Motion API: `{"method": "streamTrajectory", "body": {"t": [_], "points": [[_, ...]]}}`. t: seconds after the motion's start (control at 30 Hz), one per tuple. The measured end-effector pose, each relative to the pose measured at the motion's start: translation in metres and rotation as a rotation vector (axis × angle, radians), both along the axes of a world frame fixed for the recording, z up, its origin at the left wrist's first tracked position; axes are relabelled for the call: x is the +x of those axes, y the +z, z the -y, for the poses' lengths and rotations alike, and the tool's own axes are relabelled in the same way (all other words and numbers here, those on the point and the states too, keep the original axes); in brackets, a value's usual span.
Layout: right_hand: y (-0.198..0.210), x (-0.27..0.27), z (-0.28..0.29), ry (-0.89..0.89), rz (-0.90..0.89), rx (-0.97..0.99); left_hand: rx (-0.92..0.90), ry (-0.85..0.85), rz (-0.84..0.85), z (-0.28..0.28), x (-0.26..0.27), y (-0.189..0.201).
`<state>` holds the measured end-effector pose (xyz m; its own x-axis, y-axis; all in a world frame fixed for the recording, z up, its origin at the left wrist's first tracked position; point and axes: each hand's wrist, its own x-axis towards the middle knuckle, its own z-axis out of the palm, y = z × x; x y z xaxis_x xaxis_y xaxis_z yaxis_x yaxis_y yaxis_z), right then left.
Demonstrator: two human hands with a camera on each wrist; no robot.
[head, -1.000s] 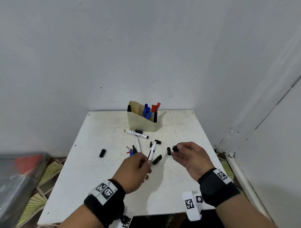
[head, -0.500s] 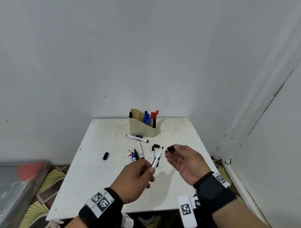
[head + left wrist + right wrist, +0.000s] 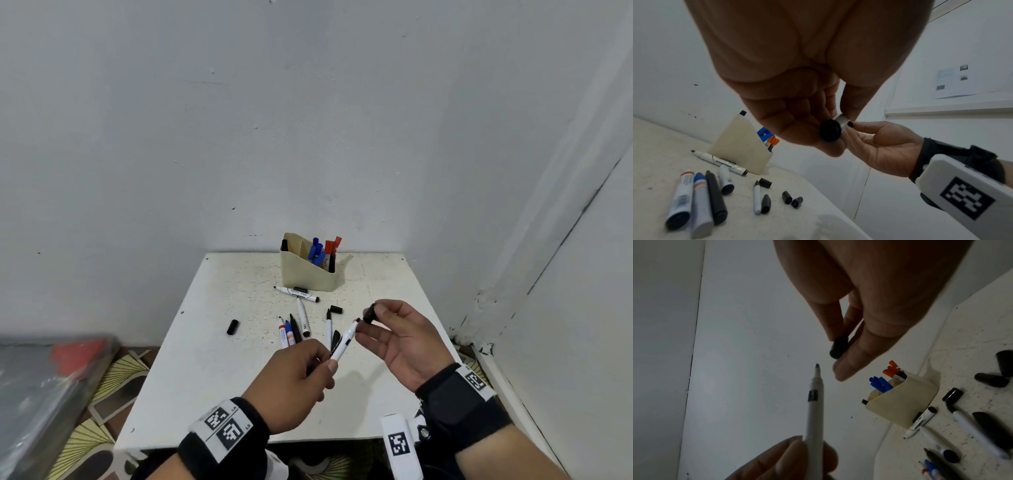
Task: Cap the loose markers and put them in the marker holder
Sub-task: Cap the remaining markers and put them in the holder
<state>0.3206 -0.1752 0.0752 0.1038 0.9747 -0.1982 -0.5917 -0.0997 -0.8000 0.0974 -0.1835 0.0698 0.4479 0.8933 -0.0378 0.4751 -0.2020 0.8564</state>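
My left hand [image 3: 301, 373] grips an uncapped white marker [image 3: 343, 341] above the table, its black tip aimed up and right. The same marker [image 3: 815, 404] rises from the bottom of the right wrist view. My right hand [image 3: 400, 337] pinches a black cap [image 3: 369, 314] between thumb and fingers, just beyond the tip and not touching it; the cap [image 3: 838, 347] shows end-on near the fingertips. The beige marker holder [image 3: 310, 270] stands at the table's back with blue and red markers in it. Several loose markers [image 3: 294, 329] and black caps [image 3: 336, 309] lie in front of it.
The white table [image 3: 205, 359] sits in a corner between two white walls. One black cap [image 3: 232, 327] lies alone at the left. Two more caps [image 3: 792, 199] lie near the right edge in the left wrist view. A grey blurred object [image 3: 44, 394] stands at the far left.
Both hands have lifted off the table and come together. The marker's tip now points at the cap, and the gap between them has narrowed.
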Motion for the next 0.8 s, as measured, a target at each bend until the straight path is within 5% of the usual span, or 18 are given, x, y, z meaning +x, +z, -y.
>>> {"method": "streamTrajectory", "body": {"t": [0.4,0.8], "points": [[-0.039,0.002,0.018,0.019,0.103,-0.075,-0.089,0.000,-0.118,0.024,-0.033,-0.042],[-0.040,-0.028,0.003,0.005,0.150,-0.118,-0.107,0.059,-0.086,0.015,-0.041,-0.037]]}}
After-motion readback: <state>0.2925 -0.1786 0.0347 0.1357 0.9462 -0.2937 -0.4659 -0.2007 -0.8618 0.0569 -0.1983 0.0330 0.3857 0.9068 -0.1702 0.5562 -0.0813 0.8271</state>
